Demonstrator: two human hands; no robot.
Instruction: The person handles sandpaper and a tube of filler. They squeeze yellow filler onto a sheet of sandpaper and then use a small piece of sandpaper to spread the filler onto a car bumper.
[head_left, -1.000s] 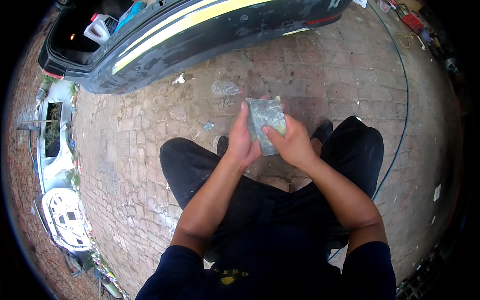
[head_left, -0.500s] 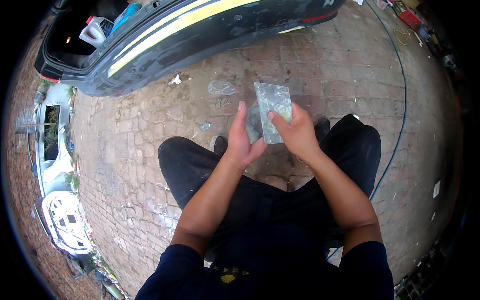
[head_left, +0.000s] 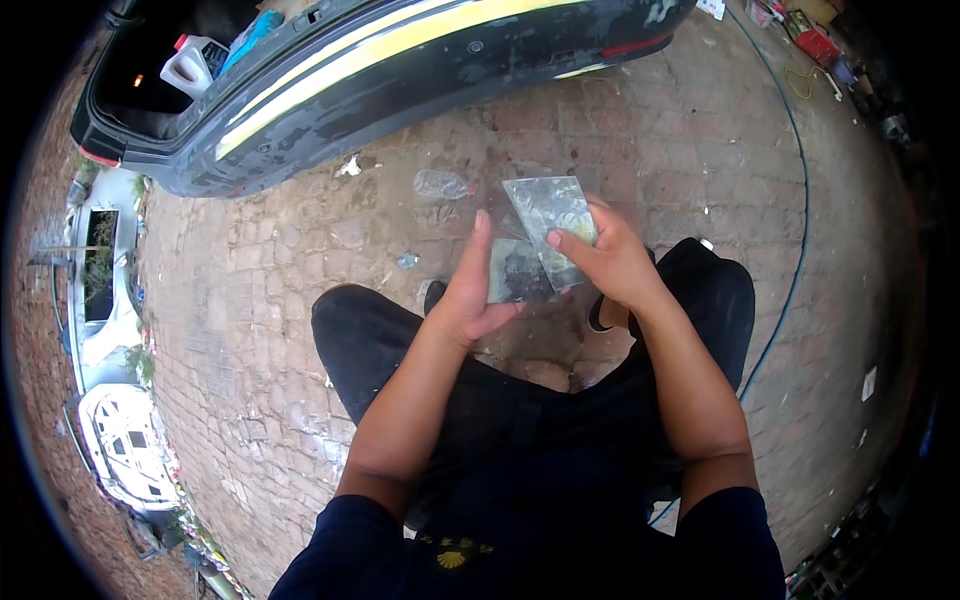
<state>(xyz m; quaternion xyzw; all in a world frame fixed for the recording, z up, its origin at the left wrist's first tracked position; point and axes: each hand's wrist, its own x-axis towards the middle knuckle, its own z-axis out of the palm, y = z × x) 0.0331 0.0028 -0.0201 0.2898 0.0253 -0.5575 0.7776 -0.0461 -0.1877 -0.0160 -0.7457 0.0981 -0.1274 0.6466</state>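
I sit above a brick-paved ground with my legs in dark trousers spread. My right hand (head_left: 610, 265) grips a grey, stained rectangular sheet (head_left: 552, 215), tilted up in front of me. A second, darker piece (head_left: 517, 272) lies under it against my left hand (head_left: 470, 295), whose fingers are stretched flat beside it. Whether the left hand grips this piece I cannot tell.
A dark car (head_left: 400, 70) with a yellow stripe stands ahead, its boot open with a white canister (head_left: 188, 68) inside. A crushed clear plastic bottle (head_left: 440, 185) lies on the bricks. A blue hose (head_left: 800, 200) curves along the right. White car body parts (head_left: 115, 440) lie at the left.
The two hands have drawn apart: the right hand lifted the grey sheet up and to the right, uncovering the darker piece by the left hand.
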